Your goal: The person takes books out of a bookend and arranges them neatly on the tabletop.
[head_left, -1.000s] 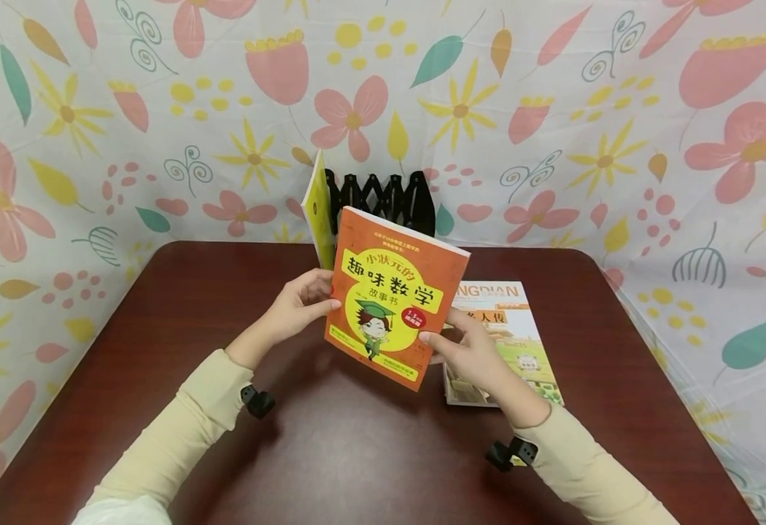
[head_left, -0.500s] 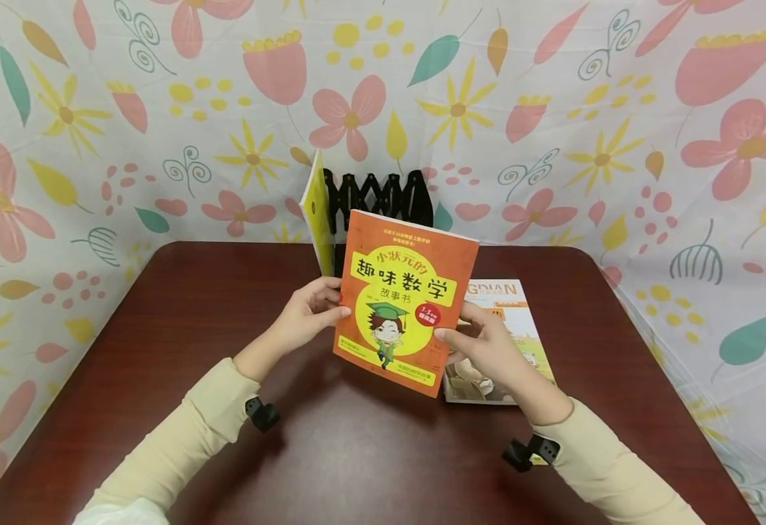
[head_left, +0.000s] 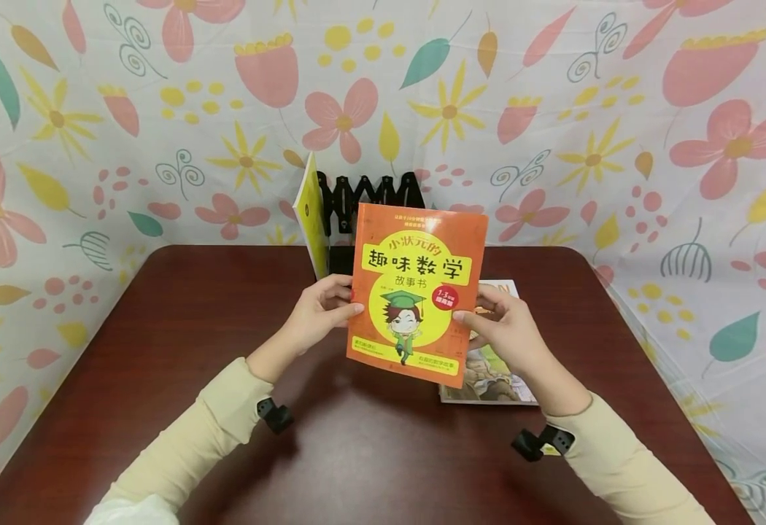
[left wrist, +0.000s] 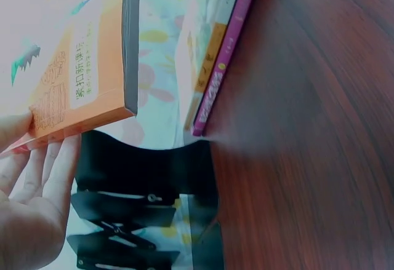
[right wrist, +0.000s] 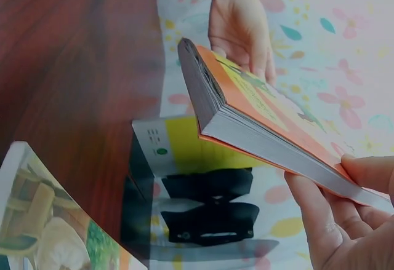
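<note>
Both hands hold up an orange paperback storybook (head_left: pixel 416 288) with a yellow circle and a cartoon child in a green cap, its front cover facing the head camera. My left hand (head_left: pixel 320 315) grips its left edge, thumb on the cover. On the opposite edge, my right hand (head_left: pixel 511 324) pinches it, thumb in front and fingers behind. The right wrist view shows the book's page edges (right wrist: pixel 277 150) and its thickness. Partly hidden behind it and my right hand, two stacked books lie on the table: a picture-covered book (head_left: pixel 488 379) above a purple-spined book (left wrist: pixel 225 61).
At the back of the dark red wooden table (head_left: pixel 225 452) stands a black folding book rack (head_left: pixel 370 193), partly covered by the held book. A yellow book (head_left: pixel 313 219) stands upright at the rack's left end. A flower-patterned cloth (head_left: pixel 554 65) hangs behind the table.
The orange storybook has shifted right with both hands and turned from a tilt to nearly upright. It overlaps more of the stacked books in the head view. The grip stays the same.
</note>
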`<act>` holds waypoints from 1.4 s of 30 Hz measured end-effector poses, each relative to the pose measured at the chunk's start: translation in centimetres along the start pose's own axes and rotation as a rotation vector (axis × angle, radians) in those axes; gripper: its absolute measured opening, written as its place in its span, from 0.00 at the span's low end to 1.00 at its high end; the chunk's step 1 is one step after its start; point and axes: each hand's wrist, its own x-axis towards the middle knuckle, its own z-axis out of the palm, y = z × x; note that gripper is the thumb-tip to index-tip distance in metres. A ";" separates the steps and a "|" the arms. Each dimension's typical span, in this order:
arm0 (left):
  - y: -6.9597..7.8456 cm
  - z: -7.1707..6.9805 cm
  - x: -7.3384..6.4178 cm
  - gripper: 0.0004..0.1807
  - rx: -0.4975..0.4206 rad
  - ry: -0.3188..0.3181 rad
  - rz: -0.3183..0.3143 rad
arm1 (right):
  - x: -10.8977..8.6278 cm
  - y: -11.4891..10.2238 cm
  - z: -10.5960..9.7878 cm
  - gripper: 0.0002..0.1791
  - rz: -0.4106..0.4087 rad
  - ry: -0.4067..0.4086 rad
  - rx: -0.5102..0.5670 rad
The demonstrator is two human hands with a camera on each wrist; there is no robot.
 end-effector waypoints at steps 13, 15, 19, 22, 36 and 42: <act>0.8 2.8 1.5 0.22 -0.042 0.038 0.003 | -0.1 0.4 -2.3 0.27 0.026 0.114 0.043; 1.0 3.3 1.7 0.22 -0.057 0.044 -0.008 | -0.1 0.4 -2.7 0.27 0.029 0.135 0.026; 1.1 4.5 2.2 0.24 -0.094 0.044 -0.022 | -0.1 0.6 -3.6 0.27 0.035 0.183 -0.013; 1.2 5.2 2.6 0.24 -0.115 0.045 -0.034 | 0.0 0.9 -4.0 0.28 0.049 0.205 -0.030; 0.2 8.1 3.4 0.20 -0.169 0.039 -0.126 | 0.7 2.9 -5.9 0.28 0.183 0.229 -0.102; -0.5 9.3 3.6 0.19 -0.172 0.028 -0.158 | 0.9 3.7 -7.0 0.29 0.239 0.188 -0.127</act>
